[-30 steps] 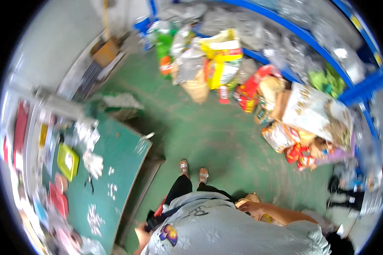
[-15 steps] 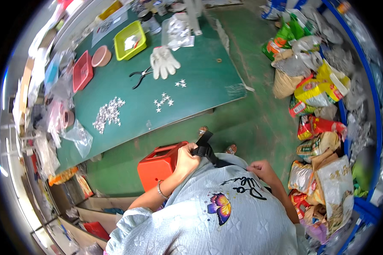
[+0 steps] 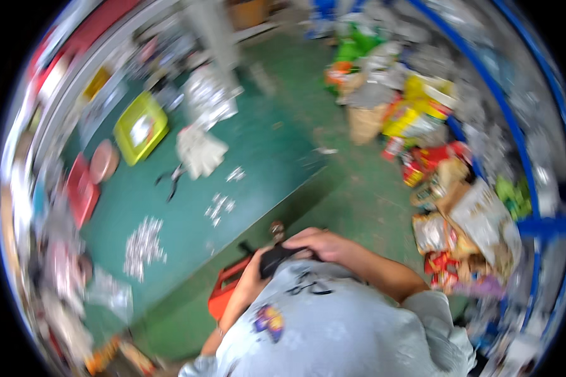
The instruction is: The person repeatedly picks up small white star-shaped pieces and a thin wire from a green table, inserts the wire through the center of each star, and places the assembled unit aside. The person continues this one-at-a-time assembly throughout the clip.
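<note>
In front of my waist, a black strap with a buckle (image 3: 274, 259) is between my two hands, blurred by motion. My left hand (image 3: 251, 276) closes round its left side. From the right, my right hand (image 3: 324, 244) reaches across with its fingers bent onto the same buckle. Ahead on the green table (image 3: 258, 188) lie small silver stars in a large pile (image 3: 144, 248) and two smaller groups, one a cluster (image 3: 219, 209) near the edge. Black-handled pliers (image 3: 172, 182) rest beside a white work glove (image 3: 201, 152).
A yellow-green basket (image 3: 132, 154), a red tray (image 3: 80, 195) and a pink bowl (image 3: 104, 161) stand on the table's left. An orange-red stool (image 3: 223, 290) is close to my left arm. Filled bags (image 3: 415, 113) crowd a blue rack (image 3: 503, 94) on the right.
My right hand has come from my right side to the buckle that my left hand holds. My view has turned, shifting the table left and lower.
</note>
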The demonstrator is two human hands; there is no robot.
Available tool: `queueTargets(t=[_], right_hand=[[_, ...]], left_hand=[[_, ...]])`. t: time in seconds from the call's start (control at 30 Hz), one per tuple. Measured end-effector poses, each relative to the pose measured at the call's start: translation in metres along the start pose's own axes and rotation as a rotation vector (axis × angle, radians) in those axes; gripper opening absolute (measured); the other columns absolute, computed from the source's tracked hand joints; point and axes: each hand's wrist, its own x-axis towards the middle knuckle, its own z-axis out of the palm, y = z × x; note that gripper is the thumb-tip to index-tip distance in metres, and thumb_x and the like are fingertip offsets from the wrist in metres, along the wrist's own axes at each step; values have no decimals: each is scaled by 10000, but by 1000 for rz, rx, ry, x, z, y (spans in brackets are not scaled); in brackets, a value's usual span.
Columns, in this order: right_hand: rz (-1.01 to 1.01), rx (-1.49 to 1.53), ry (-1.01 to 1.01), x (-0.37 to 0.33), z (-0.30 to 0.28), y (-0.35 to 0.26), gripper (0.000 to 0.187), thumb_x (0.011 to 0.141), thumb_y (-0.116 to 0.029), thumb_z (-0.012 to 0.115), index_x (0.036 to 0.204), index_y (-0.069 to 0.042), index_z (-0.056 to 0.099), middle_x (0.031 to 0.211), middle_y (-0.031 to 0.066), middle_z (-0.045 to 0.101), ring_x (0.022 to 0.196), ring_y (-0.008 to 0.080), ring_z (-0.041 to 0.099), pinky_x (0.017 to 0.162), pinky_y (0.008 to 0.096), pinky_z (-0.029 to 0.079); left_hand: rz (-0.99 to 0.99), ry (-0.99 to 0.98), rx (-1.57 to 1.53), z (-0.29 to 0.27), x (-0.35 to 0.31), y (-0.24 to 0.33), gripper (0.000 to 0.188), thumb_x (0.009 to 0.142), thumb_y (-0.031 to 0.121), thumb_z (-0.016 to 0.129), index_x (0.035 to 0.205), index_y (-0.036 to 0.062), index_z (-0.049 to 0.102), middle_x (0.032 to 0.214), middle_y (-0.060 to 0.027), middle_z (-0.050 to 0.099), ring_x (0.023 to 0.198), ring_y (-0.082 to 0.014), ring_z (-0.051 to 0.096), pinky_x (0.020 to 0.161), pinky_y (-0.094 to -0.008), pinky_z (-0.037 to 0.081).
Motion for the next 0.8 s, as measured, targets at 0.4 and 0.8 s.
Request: queueTargets(t=[0.4, 0.8], right_hand=[[-330, 92, 229, 16, -33, 33, 71, 760, -135, 652, 785, -77, 620, 551, -21, 471, 455, 74, 388, 403, 247, 283], [-455, 119, 302, -26, -52, 25, 137, 751, -137, 653, 879, -90, 664, 695, -36, 559, 593, 67, 446, 479, 238, 334]], left_hand=[[-177, 87, -190, 39, 48, -7, 597, 713, 24, 701, 1238, 56, 418, 1003, -89, 546, 933, -158, 508, 814, -295, 389], [-168, 141, -4, 92, 101, -4, 495, 749, 90, 680, 1190, 55, 458, 893, -55, 512, 810, -123, 459, 709, -273, 347]])
